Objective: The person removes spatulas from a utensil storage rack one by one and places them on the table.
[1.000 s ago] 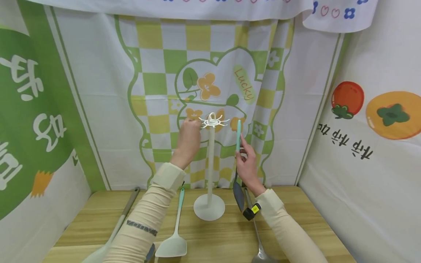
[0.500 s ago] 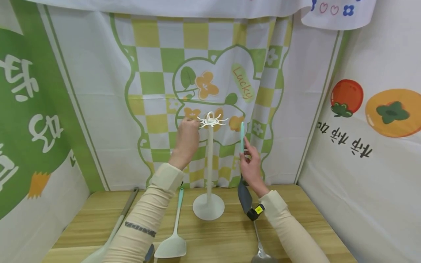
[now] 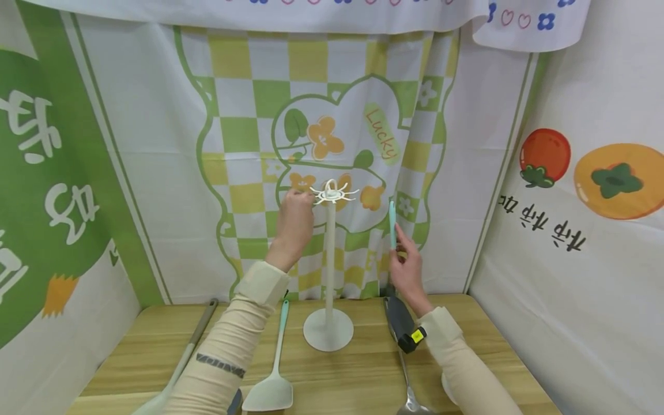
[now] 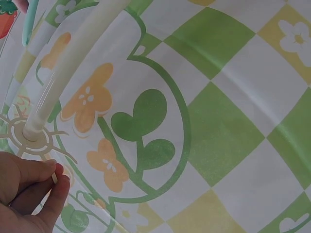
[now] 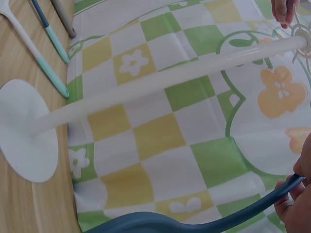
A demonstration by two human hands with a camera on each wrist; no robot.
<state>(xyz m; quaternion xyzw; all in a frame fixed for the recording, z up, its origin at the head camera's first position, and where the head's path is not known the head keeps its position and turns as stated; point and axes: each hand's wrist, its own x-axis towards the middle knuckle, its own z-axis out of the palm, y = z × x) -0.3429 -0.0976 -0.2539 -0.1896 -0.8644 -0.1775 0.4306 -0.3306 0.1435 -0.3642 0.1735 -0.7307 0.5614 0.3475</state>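
A white utensil rack (image 3: pixel 330 259) stands upright on a round base, a ring of hooks at its top. My left hand (image 3: pixel 295 225) is at the left side of that ring. In the left wrist view, its thumb and fingertips pinch one hook (image 4: pixel 50 159). To the right of the pole, my right hand (image 3: pixel 407 268) holds a cooking spoon (image 3: pixel 392 222) by its mint-green handle, which points up. The spoon's dark blue head hangs below the hand; in the right wrist view its dark neck (image 5: pixel 243 216) curves along the bottom.
On the wooden table (image 3: pixel 358 374) lie a pale turner (image 3: pixel 270 395) with a mint handle, a grey-handled utensil (image 3: pixel 178 369) at left and a metal utensil (image 3: pixel 410 397) at right. A dark blue utensil (image 3: pixel 235 403) is partly under the left sleeve. Printed cloth (image 3: pixel 238 92) hangs behind.
My right hand has moved right and slightly down with the spoon, farther from the rack. My left hand keeps its pinch on the hook.
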